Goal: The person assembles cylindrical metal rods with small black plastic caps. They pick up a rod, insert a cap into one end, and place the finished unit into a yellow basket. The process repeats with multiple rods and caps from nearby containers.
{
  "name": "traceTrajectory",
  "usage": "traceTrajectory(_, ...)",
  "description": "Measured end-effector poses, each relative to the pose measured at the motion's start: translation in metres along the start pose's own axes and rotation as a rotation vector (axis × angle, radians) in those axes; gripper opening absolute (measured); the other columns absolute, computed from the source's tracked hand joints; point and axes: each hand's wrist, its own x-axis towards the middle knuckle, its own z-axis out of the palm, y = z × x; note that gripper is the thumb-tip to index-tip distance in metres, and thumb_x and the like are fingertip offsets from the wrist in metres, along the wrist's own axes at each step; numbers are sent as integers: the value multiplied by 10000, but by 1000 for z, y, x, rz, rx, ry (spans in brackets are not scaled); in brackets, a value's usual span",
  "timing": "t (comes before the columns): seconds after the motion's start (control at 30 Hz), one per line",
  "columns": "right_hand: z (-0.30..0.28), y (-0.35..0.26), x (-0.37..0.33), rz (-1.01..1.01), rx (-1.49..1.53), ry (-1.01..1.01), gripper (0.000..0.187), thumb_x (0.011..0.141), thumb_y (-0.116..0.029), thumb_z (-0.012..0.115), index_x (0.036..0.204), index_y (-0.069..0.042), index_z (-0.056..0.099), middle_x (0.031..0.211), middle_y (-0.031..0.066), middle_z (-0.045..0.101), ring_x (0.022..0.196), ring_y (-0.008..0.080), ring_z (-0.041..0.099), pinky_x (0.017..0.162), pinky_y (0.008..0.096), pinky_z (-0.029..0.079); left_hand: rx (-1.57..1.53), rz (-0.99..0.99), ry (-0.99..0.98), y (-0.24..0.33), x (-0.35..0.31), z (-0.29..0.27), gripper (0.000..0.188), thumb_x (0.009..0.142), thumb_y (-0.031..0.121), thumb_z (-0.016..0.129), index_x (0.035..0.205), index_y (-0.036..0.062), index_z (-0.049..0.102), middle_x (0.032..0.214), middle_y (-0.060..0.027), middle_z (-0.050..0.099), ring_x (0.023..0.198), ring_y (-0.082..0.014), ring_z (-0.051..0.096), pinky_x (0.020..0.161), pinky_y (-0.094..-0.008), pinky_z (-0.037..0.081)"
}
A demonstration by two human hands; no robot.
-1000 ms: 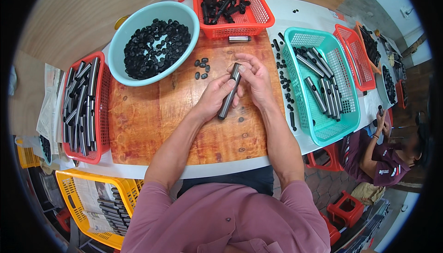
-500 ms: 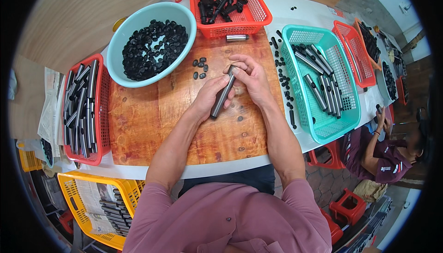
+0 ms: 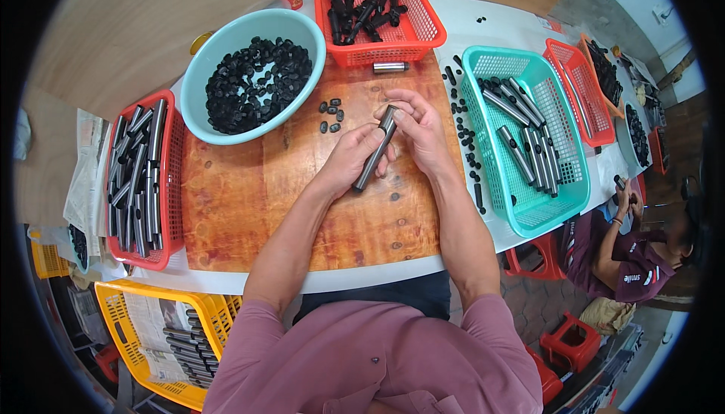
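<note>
Above the wooden board, both hands hold one dark grey metal tube, tilted with its upper end away from me. My left hand wraps the tube's middle, its thumb along the side. At the far end my right hand closes thumb and fingers around the tip; whether a small part is pinched there is hidden. Several small black plugs lie on the board, left of and beyond the hands. A shiny metal tube lies at the board's far edge.
A pale blue bowl of black plugs stands far left. Around it are red baskets of metal tubes and black parts. A teal basket sits right; a yellow basket lower left. Another person sits at right.
The tube and both hands have shifted slightly to the right. The grip looks much the same. At the right, the other person's hands have moved a little.
</note>
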Motion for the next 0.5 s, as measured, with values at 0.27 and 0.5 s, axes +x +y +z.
traceTrajectory(0.27, 1, -20, -5, 24, -199, -25, 281, 970, -96, 659, 1234, -4, 635, 1043, 79, 703, 954, 135, 649, 867, 292, 514, 259, 98, -25, 9, -11, -3, 263, 1065, 226, 481, 1129, -4, 591, 942, -77, 652, 775, -121, 628, 738, -288, 532)
traceTrajectory(0.5, 3, -34, -43, 152, -554, -42, 234, 930, -93, 673, 1134, 21, 693, 960, 55, 694, 850, 130, 632, 761, 287, 518, 1069, 544, 69, 6, -50, 9, 307, 980, 136, 590, 1255, -1, 586, 1063, -190, 631, 1003, -356, 619, 892, -450, 496)
